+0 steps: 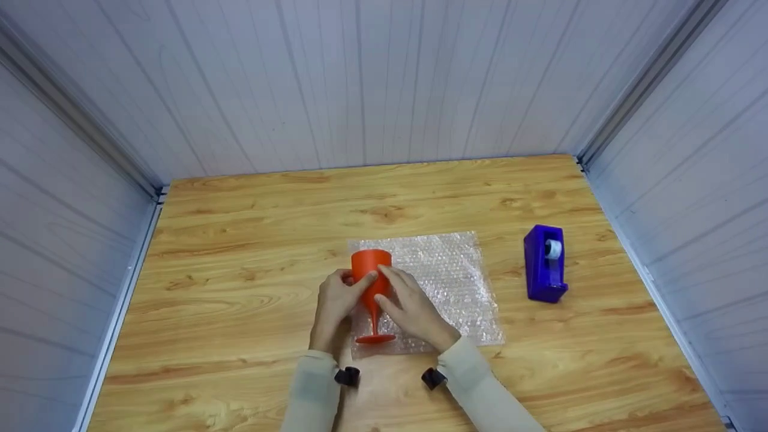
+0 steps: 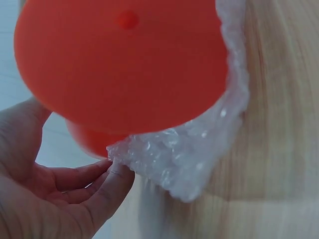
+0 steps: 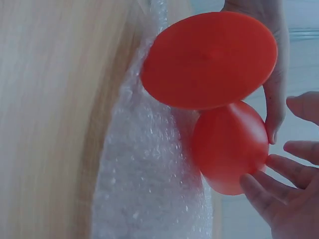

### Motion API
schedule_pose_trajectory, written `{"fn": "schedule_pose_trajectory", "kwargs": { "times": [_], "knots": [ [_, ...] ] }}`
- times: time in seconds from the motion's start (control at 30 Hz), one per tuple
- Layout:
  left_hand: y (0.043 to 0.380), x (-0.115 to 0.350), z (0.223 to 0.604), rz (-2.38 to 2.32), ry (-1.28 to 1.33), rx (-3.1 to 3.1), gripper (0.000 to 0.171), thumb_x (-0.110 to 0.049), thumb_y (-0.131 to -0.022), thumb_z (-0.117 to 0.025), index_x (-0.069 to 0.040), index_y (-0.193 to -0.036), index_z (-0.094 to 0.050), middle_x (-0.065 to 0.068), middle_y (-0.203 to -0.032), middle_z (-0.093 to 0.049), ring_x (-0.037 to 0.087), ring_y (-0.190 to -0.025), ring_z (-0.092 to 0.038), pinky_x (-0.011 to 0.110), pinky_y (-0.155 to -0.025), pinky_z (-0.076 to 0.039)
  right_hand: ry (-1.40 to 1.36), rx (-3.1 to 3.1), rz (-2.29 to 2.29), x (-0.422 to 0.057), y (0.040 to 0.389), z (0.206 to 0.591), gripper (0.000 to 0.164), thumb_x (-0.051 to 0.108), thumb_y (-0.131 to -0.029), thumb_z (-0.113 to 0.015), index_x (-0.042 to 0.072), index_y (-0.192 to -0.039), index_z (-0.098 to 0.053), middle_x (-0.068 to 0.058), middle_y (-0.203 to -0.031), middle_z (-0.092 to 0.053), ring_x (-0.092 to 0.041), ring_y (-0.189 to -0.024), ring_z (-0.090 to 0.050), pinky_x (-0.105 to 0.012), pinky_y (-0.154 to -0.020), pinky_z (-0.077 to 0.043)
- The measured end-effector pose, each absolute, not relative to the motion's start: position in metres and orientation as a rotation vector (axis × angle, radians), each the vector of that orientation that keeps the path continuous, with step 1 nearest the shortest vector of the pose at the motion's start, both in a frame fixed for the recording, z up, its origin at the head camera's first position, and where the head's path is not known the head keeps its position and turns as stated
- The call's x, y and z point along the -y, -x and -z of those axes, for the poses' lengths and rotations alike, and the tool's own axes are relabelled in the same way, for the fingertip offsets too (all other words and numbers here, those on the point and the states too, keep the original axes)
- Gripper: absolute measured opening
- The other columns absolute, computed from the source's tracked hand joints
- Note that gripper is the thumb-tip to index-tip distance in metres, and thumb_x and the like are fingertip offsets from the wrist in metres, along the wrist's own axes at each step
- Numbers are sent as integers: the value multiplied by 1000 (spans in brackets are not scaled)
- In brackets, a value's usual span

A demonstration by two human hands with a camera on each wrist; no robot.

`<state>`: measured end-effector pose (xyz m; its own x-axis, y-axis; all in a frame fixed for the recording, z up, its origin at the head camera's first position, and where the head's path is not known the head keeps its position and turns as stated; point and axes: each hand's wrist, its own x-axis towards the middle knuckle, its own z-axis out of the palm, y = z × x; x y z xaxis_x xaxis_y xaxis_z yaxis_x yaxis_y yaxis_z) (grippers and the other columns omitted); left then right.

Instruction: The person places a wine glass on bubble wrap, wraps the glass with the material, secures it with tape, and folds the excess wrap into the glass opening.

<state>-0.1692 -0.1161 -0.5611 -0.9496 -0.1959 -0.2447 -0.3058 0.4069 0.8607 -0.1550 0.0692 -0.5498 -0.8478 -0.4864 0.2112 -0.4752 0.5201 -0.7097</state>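
Between left hand (image 1: 337, 298) and right hand (image 1: 418, 309) lies a goblet (image 1: 367, 264), on bubble wrap (image 1: 450, 276); the left grips it, the right touches it with spread fingers. Right of both stands a tape dispenser (image 1: 542, 273).

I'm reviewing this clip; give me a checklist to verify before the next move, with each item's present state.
1. Goblet on its side over the bubble wrap: ok, lying along the wrap's left part, base toward the person.
2. Wrap spread out to the goblet's right: ok, a broad part lies open there.
3. Left hand firmly gripping: cannot tell; its thumb is on the goblet, its fingers partly hidden in the head view.
4. Right hand at the goblet: ok, fingertips at the bowl.
5. Tape dispenser off the wrap: ok, standing apart to its right.
6. Tape end free to pull: cannot tell, too small.
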Motion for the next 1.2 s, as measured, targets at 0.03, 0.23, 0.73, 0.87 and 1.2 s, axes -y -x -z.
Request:
{"fn": "schedule_pose_trajectory", "kwargs": {
  "times": [0.03, 0.23, 0.73, 0.87, 1.2],
  "knots": [
    [169, 115, 560, -1588, 455, -2556, 77, -59, -79, -77, 4, -120, -64, 14, -104, -69, 27, -91, -65, 42, -80, -56, 853, -2730, 1261, -70, 156, 549, 59, 31, -103, -57, 2, -151, -39, -17, -148, -45, -31, -137, -41, -47, -112, -35],
    [170, 104, 555, -1476, 419, -2697, 69, -55, -80, -79, 4, -112, -65, 13, -94, -68, 25, -80, -65, 39, -70, -57, 837, -2766, 1225, -75, 160, 544, 56, 28, -103, -57, -1, -149, -43, -14, -139, -53, -28, -125, -54, -42, -105, -44],
    [170, 95, 544, -1389, 207, -2804, 52, -45, -90, -73, 3, -110, -70, 12, -90, -63, 23, -75, -62, 34, -64, -56, 814, -2830, 1220, -91, 165, 550, 47, 23, -102, -60, -5, -139, -54, -15, -128, -56, -27, -114, -59, -42, -98, -50],
    [172, 94, 541, -1475, 158, -2779, 38, -27, -99, -64, 5, -118, -70, 15, -96, -63, 27, -83, -67, 36, -69, -59, 805, -2827, 1224, -97, 165, 551, 50, 26, -102, -60, -4, -141, -52, -15, -129, -56, -27, -113, -59, -41, -99, -49],
    [172, 93, 547, -1515, -15, -2912, 27, 3, -91, -62, 1, -114, -74, 14, -91, -66, 29, -83, -69, 42, -74, -58, 780, -2826, 1212, -108, 164, 553, 51, 28, -104, -56, -1, -145, -49, -15, -128, -57, -24, -101, -59, -42, -92, -52]
  ]
}}
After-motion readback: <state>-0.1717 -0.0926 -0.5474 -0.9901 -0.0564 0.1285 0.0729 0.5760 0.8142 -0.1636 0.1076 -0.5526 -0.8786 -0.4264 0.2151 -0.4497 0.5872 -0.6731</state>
